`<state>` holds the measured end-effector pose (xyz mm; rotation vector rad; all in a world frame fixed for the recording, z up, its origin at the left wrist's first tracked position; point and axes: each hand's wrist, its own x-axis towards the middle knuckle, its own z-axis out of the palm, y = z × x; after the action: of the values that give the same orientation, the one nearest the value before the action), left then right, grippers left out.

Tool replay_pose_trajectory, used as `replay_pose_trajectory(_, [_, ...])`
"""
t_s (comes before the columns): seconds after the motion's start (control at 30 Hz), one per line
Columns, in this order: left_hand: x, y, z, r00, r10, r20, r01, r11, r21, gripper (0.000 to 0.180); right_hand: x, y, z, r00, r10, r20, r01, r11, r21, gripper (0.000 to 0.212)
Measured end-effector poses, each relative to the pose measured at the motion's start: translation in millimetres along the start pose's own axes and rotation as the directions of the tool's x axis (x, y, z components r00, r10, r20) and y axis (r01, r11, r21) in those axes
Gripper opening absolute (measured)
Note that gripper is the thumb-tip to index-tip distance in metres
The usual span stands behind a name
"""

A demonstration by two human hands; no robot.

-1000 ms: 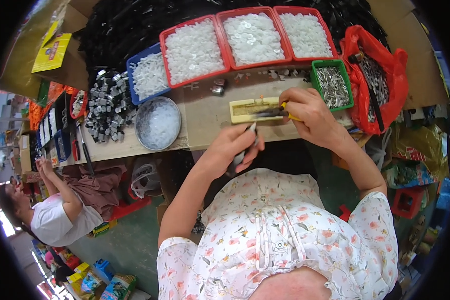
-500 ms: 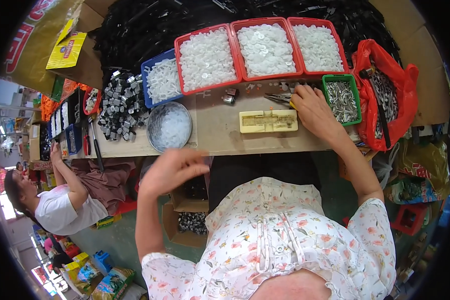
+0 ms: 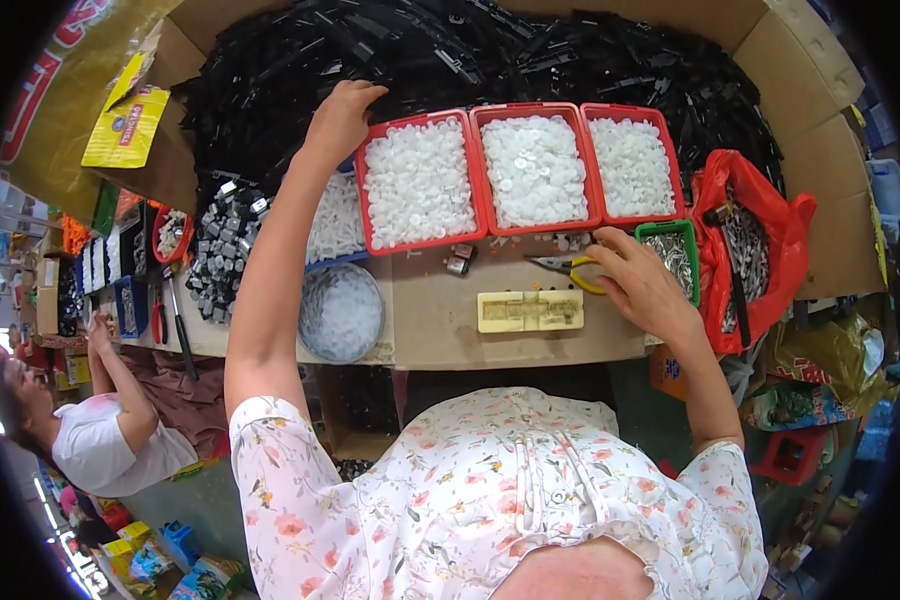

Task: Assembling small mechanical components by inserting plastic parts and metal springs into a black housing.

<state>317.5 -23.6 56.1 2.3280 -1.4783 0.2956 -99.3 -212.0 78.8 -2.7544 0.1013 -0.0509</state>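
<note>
My left hand (image 3: 344, 118) is stretched far across the bench, over the near edge of a big heap of black plastic parts (image 3: 300, 60). Its visible fingers extend to the right, and nothing shows in them. On the right, my right hand (image 3: 638, 280) rests with loosely bent, parted fingers at the yellow handles of the pliers (image 3: 582, 272). The pliers lie on the bench, jaws to the left. Just in front of them sits a cream-coloured rectangular fixture (image 3: 530, 312) with a recessed middle. A small black-and-metal part (image 3: 460, 260) lies left of the pliers.
Red trays of white plastic pieces (image 3: 420, 185) line the middle. A metal bowl (image 3: 340, 312), black-and-silver parts (image 3: 225, 255) and a screwdriver (image 3: 182, 330) are left. A green tray of metal pins (image 3: 670, 255) and a red bag (image 3: 795, 240) stand right. Another person (image 3: 110, 430) sits at left.
My left hand has gone from above the bench's front edge up to the black heap. My right hand has drawn back slightly, showing more of the pliers' handles. The view has tilted.
</note>
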Motion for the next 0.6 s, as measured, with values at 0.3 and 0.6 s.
replay_pose_trajectory(0.3, [32, 1, -12, 0.995, 0.073, 0.064, -0.082, 0.984, 0.159, 0.026, 17, 18, -10, 0.999, 0.005, -0.033, -0.003, 0.997, 0.073, 0.028])
replay_pose_trajectory(0.6, [-18, 104, -59, 0.838, -0.534, -0.109, 0.162, 0.435, -0.886, 0.015, 59, -13, -14, 0.853, -0.203, -0.48, 0.263, 0.963, 0.06, 0.029])
